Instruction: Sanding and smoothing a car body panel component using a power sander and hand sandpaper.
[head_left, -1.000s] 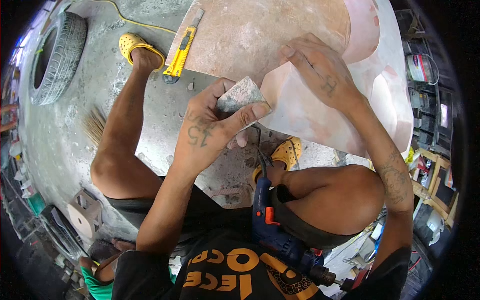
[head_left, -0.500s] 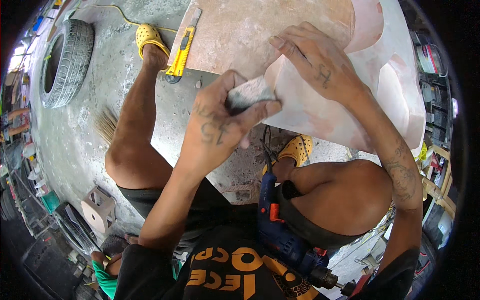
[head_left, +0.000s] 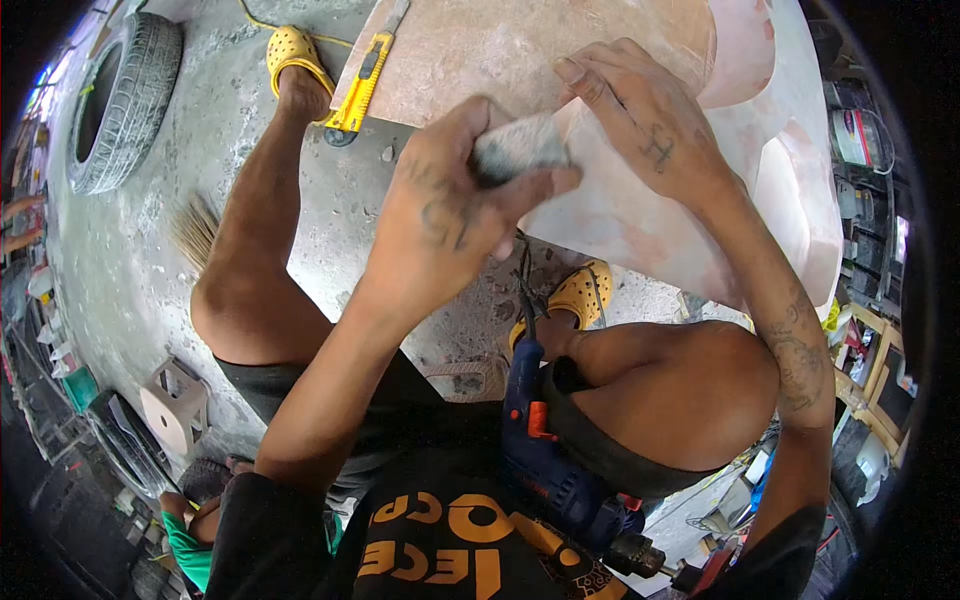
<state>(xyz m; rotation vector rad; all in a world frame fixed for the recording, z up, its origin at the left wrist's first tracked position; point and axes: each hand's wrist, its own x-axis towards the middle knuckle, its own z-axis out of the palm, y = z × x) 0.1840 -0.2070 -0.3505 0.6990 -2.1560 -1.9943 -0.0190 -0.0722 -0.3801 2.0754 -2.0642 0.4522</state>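
My left hand (head_left: 440, 215) is closed around a small dusty grey sanding block (head_left: 522, 148), with the thumb along its near side. Part of the block is hidden in the palm. It is by the near edge of a large curved panel (head_left: 480, 65), patched pinkish-tan and white. My right hand (head_left: 645, 115) lies on the panel with its fingers stretched out and its thumb toward the block. At the panel's left edge lies a yellow utility knife (head_left: 362, 85) with its blade out.
A dark blue power drill (head_left: 560, 475) lies across my lap. Yellow clogs (head_left: 298, 55) are on my feet. A dusty tyre (head_left: 125, 105), a broom head (head_left: 195, 232) and a beige stool (head_left: 174, 405) are on the left. A person in a green sleeve (head_left: 188, 555) is at lower left.
My left hand has moved slightly up and right with the sanding block, which has turned a little. My right hand stays on the panel. The whole view has shifted slightly.
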